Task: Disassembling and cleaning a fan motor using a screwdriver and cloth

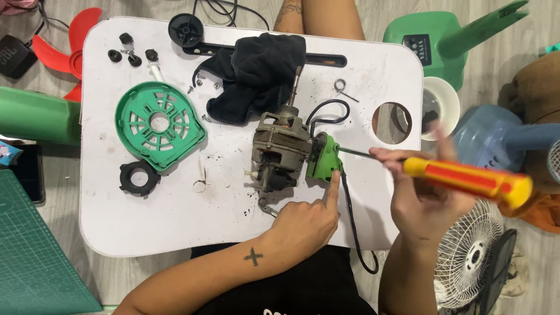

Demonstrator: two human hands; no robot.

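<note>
Head view, looking down on a white rounded-corner lap table (146,227) set over the person's legs.

Left hand (306,224): loosely curled, index finger stretched out w/ its tip touching the lower edge of the small green plastic bracket (325,156); it holds nothing. A small metal part (267,208) lies just beside its knuckles.

Right hand (423,195): closed round the yellow-and-red handled screwdriver (466,178), fingers wrapped on the handle's front end. The thin shaft runs left, tip meeting the bracket's right side.

Grey-brown metal fan motor (280,153): centre of table, shaft pointing up toward a crumpled black cloth (256,73); the bracket is fixed to its right side, and a black cable (353,221) runs from there off the table's near edge.

Labels: a dark rectangular control panel (418,49) w/ pale markings sits on the green plastic fan base (434,32), top right, beyond the table.

Containers: a white round cup (441,108) right of the table's oval cut-out (392,122) holds sth dark, too unclear to identify.

Loose parts, left half of table: green round slotted motor cover (157,125), black ring nut (139,178) below it, small black knobs (133,53) near the top-left corner. A white wire fan guard (472,256) lies on the floor, bottom right.
</note>
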